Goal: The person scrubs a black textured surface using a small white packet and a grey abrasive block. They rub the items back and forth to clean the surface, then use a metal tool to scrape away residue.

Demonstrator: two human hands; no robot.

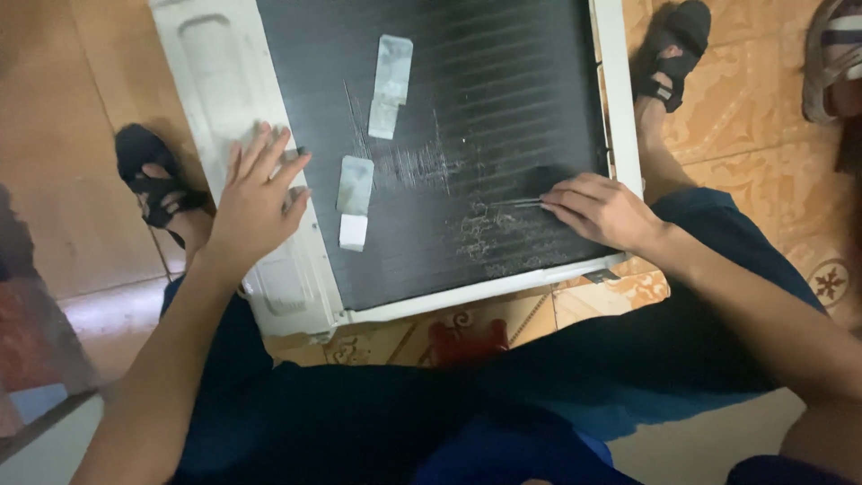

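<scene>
A white-framed unit (224,99) with a dark finned panel (503,99) lies flat on the floor between my feet. My left hand (256,198) rests flat, fingers spread, on the white left frame. Pinched in my right hand (597,208) is a thin metal tool (514,203), its tip on the dark fins near the right edge. Scratched, bent patches of fins (489,238) show pale around the tool tip. Two grey foam strips (388,83) (354,196) are stuck on the panel.
My feet in black sandals (148,180) (672,49) flank the unit. Patterned orange floor tiles (745,108) lie to the right. Another striped shoe (831,54) shows at the top right corner. My dark blue trousers (431,404) fill the foreground.
</scene>
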